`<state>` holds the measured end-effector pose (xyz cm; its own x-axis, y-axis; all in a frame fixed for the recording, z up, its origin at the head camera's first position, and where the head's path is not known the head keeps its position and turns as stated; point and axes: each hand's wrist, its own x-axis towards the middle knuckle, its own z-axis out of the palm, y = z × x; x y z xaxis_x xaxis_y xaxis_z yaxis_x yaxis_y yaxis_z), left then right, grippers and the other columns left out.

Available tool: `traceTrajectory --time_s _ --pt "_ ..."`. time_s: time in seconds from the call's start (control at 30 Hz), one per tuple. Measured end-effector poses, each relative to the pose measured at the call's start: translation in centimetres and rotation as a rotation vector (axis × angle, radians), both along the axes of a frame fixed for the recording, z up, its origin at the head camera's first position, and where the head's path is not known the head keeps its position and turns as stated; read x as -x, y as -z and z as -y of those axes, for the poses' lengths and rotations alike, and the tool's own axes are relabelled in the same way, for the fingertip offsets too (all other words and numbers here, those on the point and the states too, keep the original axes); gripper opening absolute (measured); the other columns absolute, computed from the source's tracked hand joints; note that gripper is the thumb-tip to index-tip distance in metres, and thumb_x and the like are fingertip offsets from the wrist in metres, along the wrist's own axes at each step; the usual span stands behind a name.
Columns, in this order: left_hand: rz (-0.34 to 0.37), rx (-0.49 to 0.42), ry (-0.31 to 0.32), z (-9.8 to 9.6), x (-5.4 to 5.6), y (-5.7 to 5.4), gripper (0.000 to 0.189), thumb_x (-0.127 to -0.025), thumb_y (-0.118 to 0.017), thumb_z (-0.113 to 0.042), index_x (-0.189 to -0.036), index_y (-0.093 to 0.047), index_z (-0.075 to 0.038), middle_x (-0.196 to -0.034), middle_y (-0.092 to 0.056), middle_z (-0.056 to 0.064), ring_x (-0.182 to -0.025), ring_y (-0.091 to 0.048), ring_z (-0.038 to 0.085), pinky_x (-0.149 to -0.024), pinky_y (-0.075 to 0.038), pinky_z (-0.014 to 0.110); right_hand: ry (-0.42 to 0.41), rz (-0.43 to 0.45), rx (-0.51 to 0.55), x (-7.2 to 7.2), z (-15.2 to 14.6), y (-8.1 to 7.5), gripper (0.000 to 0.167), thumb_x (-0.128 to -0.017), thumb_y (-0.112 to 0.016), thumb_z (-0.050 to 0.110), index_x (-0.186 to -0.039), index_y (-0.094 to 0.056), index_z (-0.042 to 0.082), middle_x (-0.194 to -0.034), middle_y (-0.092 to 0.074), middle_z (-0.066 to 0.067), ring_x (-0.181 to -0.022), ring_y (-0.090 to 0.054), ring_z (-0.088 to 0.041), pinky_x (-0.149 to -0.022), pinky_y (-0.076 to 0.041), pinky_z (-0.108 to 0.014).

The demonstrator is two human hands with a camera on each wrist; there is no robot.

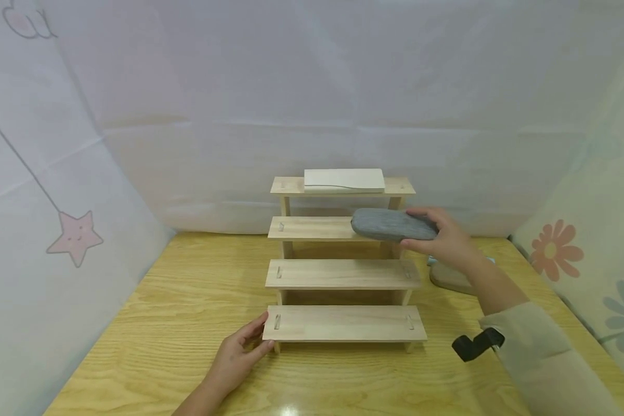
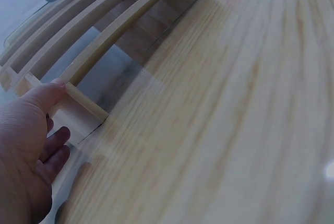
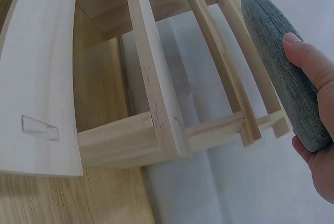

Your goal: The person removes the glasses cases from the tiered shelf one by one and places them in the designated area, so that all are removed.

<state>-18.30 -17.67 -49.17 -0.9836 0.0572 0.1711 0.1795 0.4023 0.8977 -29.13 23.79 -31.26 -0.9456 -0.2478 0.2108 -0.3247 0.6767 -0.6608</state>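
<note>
A grey fabric-covered glasses case (image 1: pixel 390 224) is in my right hand (image 1: pixel 447 240), gripped by its right end between thumb and fingers. It is held above the second-highest step of a stepped wooden display stand (image 1: pixel 343 323). In the right wrist view, the case (image 3: pixel 282 67) slants beside the upper steps, with the thumb on its near face. My left hand (image 1: pixel 236 355) holds the left end of the lowest step, thumb at the front corner. From the left wrist, the thumb (image 2: pixel 49 93) presses the step's corner and the other fingers curl beside the side panel.
A white box (image 1: pixel 344 181) lies on the top step. Right of the stand, a brownish case (image 1: pixel 449 278) and a light blue item (image 1: pixel 431 261) lie on the wooden table (image 1: pixel 187 300), partly hidden by my right arm. Pale cloth walls (image 1: pixel 229 86) enclose the back and sides.
</note>
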Motion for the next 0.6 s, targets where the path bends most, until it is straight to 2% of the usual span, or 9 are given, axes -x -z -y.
traceTrajectory --time_s 0.3,0.43,0.6 --pt "-0.037 0.032 -0.014 0.0 0.1 0.4 0.059 -0.084 -0.077 -0.019 -0.139 -0.056 -0.011 -0.14 -0.057 0.007 -0.12 -0.061 0.026 -0.099 -0.053 0.032 0.042 -0.01 -0.005 -0.9 -2.1 0.2 0.077 -0.085 -0.076 0.041 -0.149 -0.041 0.014 -0.154 -0.032 -0.021 -0.136 -0.035 -0.047 -0.103 -0.036 -0.066" --pt "-0.032 0.027 -0.014 0.0 0.1 0.4 0.059 -0.084 -0.078 -0.019 -0.138 -0.056 -0.012 -0.14 -0.058 0.006 -0.12 -0.061 0.023 -0.099 -0.052 0.028 0.065 -0.001 0.002 -1.3 -3.0 0.5 0.077 -0.086 -0.076 0.04 -0.149 -0.04 0.015 -0.154 -0.031 -0.023 -0.135 -0.034 -0.048 -0.101 -0.037 -0.067" --pt "-0.033 0.011 -0.002 0.1 0.2 0.3 0.059 -0.085 -0.077 -0.019 -0.139 -0.056 -0.01 -0.139 -0.058 0.009 -0.12 -0.061 0.026 -0.099 -0.053 0.029 0.099 0.019 0.009 -2.0 -4.3 0.8 0.08 -0.087 -0.074 0.043 -0.151 -0.036 0.015 -0.156 -0.029 -0.024 -0.136 -0.033 -0.051 -0.101 -0.036 -0.068"
